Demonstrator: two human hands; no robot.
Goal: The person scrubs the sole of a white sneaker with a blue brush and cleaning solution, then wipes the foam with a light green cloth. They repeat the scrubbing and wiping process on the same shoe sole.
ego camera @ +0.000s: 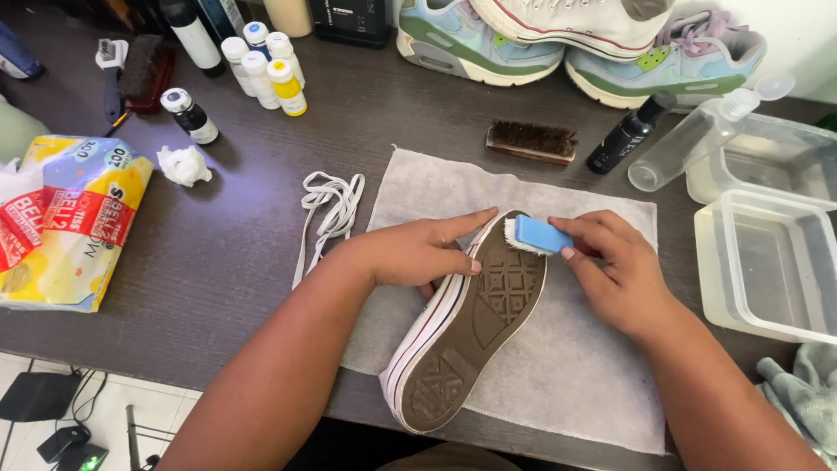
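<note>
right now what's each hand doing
Left hand: closed around the upturned white canvas sneaker.
Right hand: fingers closed on the small blue scrub brush.

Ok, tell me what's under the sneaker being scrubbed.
A grey cloth is spread on the dark table beneath the sneaker. The part directly under the sneaker and the left hand is covered.

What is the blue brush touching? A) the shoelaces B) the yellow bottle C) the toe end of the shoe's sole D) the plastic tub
C: the right hand presses the blue brush on the toe end of the upturned shoe, which the left hand steadies.
</note>
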